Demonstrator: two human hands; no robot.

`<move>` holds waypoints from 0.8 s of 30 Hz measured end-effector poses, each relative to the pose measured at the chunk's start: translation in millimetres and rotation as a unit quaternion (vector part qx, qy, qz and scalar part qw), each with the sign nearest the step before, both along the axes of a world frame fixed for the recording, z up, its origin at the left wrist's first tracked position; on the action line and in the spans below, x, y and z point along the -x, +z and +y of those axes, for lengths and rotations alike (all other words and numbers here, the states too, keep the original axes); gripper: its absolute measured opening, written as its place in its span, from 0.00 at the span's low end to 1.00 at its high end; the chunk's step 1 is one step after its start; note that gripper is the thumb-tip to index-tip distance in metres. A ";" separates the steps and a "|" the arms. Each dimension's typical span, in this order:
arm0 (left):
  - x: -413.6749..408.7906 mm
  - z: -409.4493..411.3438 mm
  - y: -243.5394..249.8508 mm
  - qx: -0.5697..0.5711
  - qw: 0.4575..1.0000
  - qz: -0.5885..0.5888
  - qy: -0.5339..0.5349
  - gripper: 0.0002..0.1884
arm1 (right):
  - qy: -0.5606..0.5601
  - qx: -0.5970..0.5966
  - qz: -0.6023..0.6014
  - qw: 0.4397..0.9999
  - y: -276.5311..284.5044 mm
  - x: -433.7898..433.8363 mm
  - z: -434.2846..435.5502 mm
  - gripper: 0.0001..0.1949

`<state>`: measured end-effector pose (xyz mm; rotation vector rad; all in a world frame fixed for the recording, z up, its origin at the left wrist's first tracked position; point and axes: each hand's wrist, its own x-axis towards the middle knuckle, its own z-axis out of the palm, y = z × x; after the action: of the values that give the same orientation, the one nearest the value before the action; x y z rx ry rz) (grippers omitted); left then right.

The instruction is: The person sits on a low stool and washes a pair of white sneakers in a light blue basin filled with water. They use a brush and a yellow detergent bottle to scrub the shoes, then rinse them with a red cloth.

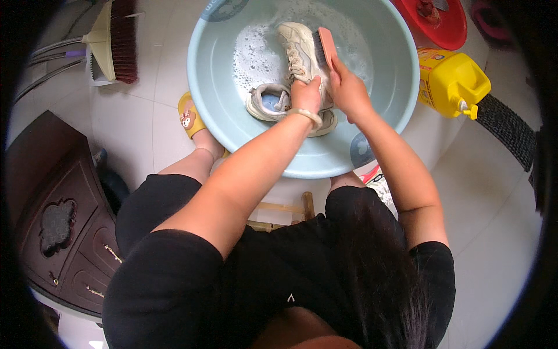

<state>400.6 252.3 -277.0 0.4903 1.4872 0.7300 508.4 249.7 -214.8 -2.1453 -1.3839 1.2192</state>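
Note:
A light blue plastic basin [218, 126] holds sudsy water in front of me. My left hand [306, 94], with a pale bangle at the wrist, grips a whitish lace-up sneaker [301, 48] near its heel, toe pointing away from me. In my right hand [351, 94] is the handle of a pink scrubbing brush [327, 43]; its dark bristles face the sneaker's side and seem to touch it. A second sneaker [261, 102] with a blue insole lies below my left hand, partly hidden by the hand and forearm.
Right of the basin are a yellow pump jug [455, 83], a red basin [455, 30] and a dark mat [505, 131]. A broom [104, 43] and dustpan are at upper left, a dark wooden cabinet [65, 209] at lower left. Part of a wooden stool [308, 205] shows between my legs.

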 end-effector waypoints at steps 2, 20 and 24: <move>-2.1 4.8 1.9 -0.039 0.997 0.040 0.060 0.14 | -0.013 0.038 0.042 0.998 12.0 9.8 1.8 0.22; 24.5 22.9 -46.7 0.115 0.929 -0.211 0.281 0.12 | 0.082 -0.006 0.069 0.994 -4.4 42.0 -38.5 0.21; 27.9 10.6 -61.1 0.130 0.948 -0.195 0.214 0.14 | -0.011 0.176 0.095 0.980 6.0 51.1 53.0 0.22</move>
<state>372.7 262.9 -338.1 -0.1839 1.2952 0.8913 457.3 302.6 -208.7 -2.1831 -1.1301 1.7186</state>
